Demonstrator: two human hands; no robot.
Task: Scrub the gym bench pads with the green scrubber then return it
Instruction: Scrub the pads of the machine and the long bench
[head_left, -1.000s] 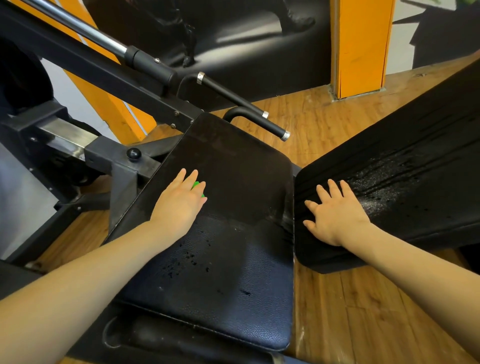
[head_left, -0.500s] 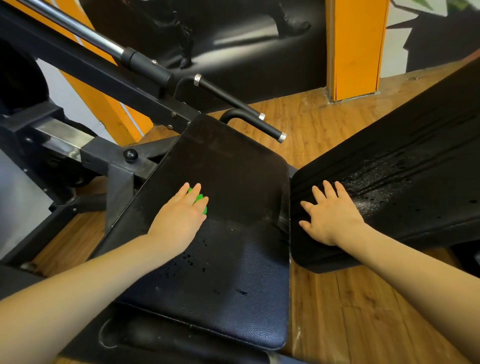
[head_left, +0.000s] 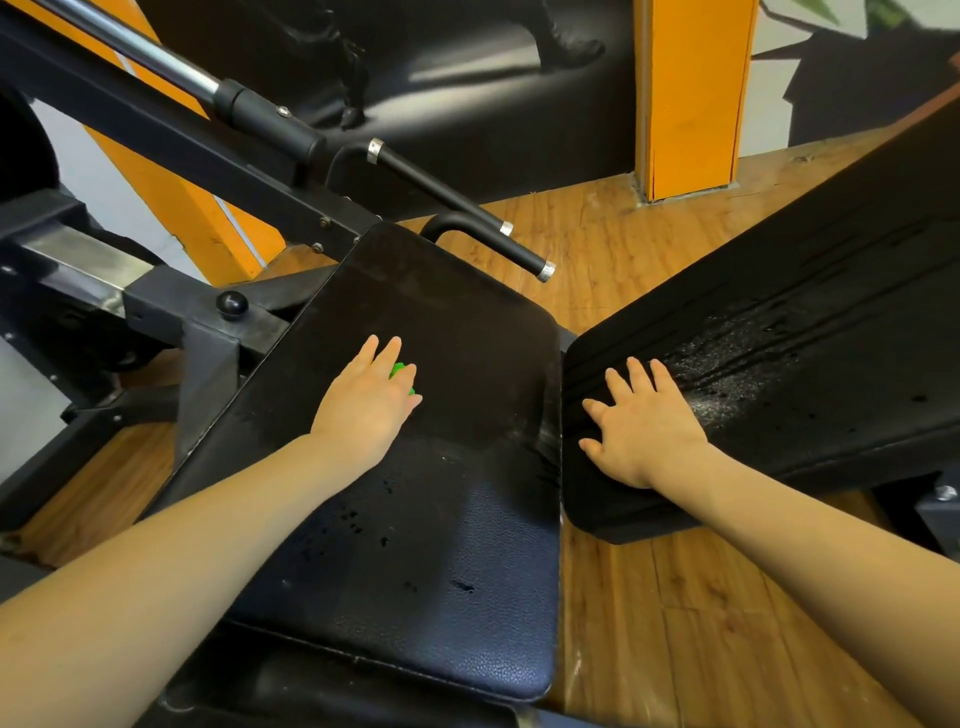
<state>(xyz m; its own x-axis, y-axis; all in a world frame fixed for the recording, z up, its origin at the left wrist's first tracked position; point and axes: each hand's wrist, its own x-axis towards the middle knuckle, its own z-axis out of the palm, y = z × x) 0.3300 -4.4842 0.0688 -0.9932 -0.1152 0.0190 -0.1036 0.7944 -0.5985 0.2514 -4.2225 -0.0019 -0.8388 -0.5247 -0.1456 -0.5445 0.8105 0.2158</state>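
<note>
Head view: left hand (head_left: 366, 405) lies palm-down on the seat pad (head_left: 415, 519), fingers (head_left: 388, 353) straight, pressing the green scrubber (head_left: 399, 370) flat against the pad. Scrubber is mostly hidden under the hand; only a bit of green shows between and beside the fingers. It sits around the pad's middle, toward the far half. Right hand (head_left: 644, 431) rests flat on the near end of the back pad (head_left: 779, 364), its fingers spread and relaxed, grasping nothing. Back pad is angled away to the right, its corner just beside the seat pad's right edge. Wet sheen and droplets on the back pad past the right hand; dark drips on the seat pad's near half. Black handle bar (head_left: 488, 244) juts out beyond the seat pad. Wooden floor (head_left: 675, 623) below, orange pillar (head_left: 691, 93) behind.
</note>
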